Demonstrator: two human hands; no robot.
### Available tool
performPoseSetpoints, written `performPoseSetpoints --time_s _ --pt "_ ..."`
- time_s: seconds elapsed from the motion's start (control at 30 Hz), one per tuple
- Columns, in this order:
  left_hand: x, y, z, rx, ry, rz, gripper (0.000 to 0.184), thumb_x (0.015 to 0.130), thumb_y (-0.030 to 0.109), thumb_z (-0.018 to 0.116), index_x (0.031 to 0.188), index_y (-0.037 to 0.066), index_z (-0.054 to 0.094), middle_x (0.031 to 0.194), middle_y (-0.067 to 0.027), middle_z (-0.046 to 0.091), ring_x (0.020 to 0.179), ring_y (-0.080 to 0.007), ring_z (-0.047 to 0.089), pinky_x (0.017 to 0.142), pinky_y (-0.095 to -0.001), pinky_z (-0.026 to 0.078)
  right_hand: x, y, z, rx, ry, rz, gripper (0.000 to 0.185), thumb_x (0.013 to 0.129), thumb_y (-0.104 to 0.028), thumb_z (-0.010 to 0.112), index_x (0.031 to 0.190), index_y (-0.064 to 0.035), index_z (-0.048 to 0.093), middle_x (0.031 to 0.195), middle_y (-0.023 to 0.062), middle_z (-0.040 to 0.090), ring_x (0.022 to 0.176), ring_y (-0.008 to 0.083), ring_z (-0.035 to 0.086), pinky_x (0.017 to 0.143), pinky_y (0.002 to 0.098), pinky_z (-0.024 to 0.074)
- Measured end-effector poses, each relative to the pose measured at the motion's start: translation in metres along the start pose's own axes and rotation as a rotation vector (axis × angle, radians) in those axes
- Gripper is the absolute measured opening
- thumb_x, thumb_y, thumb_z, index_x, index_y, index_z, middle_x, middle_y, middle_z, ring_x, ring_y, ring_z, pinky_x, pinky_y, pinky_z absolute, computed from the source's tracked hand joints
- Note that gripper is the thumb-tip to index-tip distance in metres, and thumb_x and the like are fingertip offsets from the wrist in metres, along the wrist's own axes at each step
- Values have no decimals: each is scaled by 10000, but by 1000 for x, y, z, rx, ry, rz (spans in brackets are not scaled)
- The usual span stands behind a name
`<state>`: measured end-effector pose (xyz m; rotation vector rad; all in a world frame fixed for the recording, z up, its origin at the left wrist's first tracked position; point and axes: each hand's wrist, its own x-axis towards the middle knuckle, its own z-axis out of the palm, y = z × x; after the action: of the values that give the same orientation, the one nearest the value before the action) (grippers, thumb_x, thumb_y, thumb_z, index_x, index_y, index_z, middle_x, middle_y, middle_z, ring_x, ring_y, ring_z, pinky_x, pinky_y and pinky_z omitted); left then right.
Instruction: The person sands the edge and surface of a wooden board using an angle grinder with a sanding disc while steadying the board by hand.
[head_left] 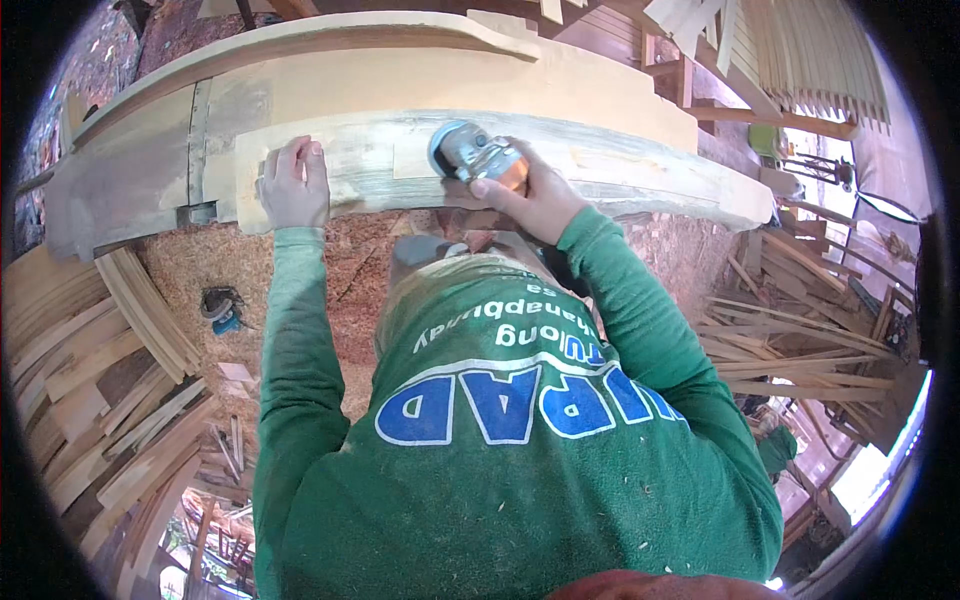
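A long, slightly curved wooden board lies across the bench in front of me, its pale surface streaked with grey. My left hand rests on the board near its left end, fingers slightly bent and not wrapped around anything. In my right hand is an angle grinder with a metal head and an orange body. Its round, blue-edged disc faces left, close to the board's middle; whether it touches the wood I cannot tell.
Beneath the board is a wooden bench top, with a curved strip along its far side. A blue power tool sits on the sawdust-covered ground. Planks are piled at left, thin offcuts at right. Pointed slats stand upper right.
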<state>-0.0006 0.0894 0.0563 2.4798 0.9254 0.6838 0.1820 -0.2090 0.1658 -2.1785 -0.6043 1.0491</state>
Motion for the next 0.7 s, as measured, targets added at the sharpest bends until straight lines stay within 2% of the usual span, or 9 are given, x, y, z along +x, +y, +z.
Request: performPoseSetpoints --time_s 0.03,0.13,0.23,0.33,0.37,0.47,0.67,0.7 --pt "0 1 -2 5 3 4 268 1011 359 683 1102 122 767 1025 -77 739 973 -295 686 890 -445 526 5 -3 8 -89 6 -31 1081 890 -692 736 1599 35 365 1330 367 657 1269 454 662 1101 477 510" --pt "2 3 4 -118 69 43 245 1006 304 691 1094 87 763 1012 -99 735 955 -300 685 882 -435 537 15 -37 27 -98 -95 35 1031 903 -636 775 1605 1 369 1282 353 682 1248 424 679 1068 454 533" --pt "3 12 10 -172 36 -24 235 998 267 697 1089 60 760 1002 -109 734 947 -296 682 873 -426 541 15 -53 29 -136 -137 14 1027 904 -663 754 1618 -38 361 1268 348 692 1242 460 674 1065 479 531" --pt "-2 27 14 -200 -23 27 220 986 241 712 1095 56 758 990 -104 733 921 -292 680 850 -419 544 1 -49 17 -102 -110 74 1040 904 -692 734 1627 -51 348 1302 335 683 1238 485 665 1065 490 527" --pt "-2 30 15 -212 -40 71 210 982 232 717 1089 57 759 983 -102 732 913 -288 680 847 -420 544 -1 -40 16 -117 -62 97 1052 909 -673 742 1624 -19 331 1302 336 682 1234 446 683 1058 470 533" --pt "-1 38 17 -243 -73 132 180 970 207 730 1070 61 763 961 -97 731 892 -278 678 841 -419 544 -13 0 3 -21 58 144 1045 927 -665 719 1616 17 328 1326 347 664 1271 436 664 1088 452 517" --pt "4 42 29 -308 -26 89 140 957 176 729 1039 72 772 930 -88 732 873 -264 677 840 -412 542 -32 67 -25 554 210 64 990 936 -444 825 1608 67 308 1355 240 672 1237 270 673 1082 381 519" --pt "5 44 29 -314 -22 91 139 956 175 728 1039 73 770 931 -89 733 871 -265 678 840 -412 541 -35 61 -35 474 173 85 984 945 -416 822 1614 70 289 1344 221 680 1224 251 677 1077 382 526"
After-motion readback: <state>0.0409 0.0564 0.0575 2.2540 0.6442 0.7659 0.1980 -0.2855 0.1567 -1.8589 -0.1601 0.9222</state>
